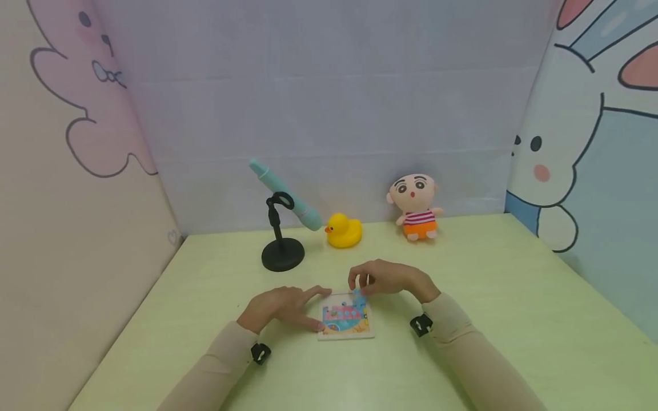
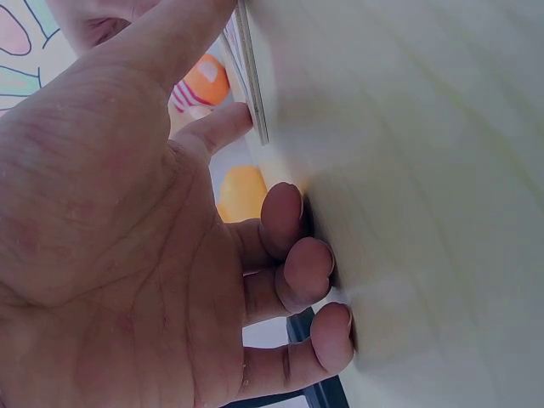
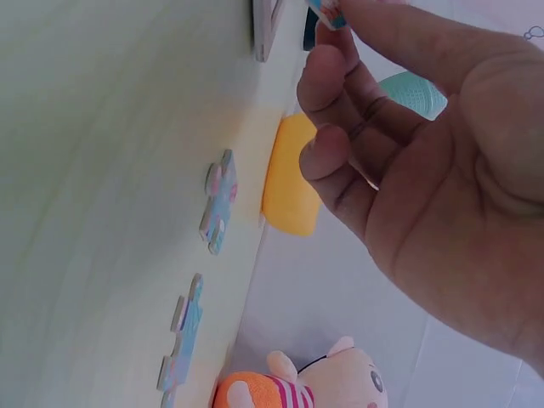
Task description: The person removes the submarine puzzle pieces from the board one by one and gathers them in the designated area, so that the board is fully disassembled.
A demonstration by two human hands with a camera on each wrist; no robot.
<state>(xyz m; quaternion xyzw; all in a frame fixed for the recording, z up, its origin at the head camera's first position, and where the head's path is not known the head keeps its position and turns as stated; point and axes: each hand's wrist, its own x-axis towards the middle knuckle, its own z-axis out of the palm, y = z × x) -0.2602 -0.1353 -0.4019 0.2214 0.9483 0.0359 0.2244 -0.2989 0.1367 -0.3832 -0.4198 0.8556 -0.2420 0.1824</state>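
One pink cartoon animal (image 1: 82,97) decorates the left wall (image 1: 51,228). Next comes the left hand (image 1: 280,305), thumb and index finger spread wide at the left side of a small puzzle board (image 1: 346,336), the other fingertips down on the table (image 1: 216,319). Behind it a black stand (image 1: 283,255) holds a teal microphone (image 1: 271,181) on a slant. The board lies flat between the hands, printed in pink, blue and orange; a yellow duck (image 1: 343,231) stands well behind it. The right hand (image 1: 385,278) pinches a blue piece (image 3: 328,12) over the board's far right corner, partly blocking sight of that corner. Two loose pieces (image 3: 219,204) lie on the table near this hand. Farther back sits a doll (image 1: 415,208) in orange shorts; a white rabbit (image 1: 560,165) is drawn on the right wall (image 1: 617,194).
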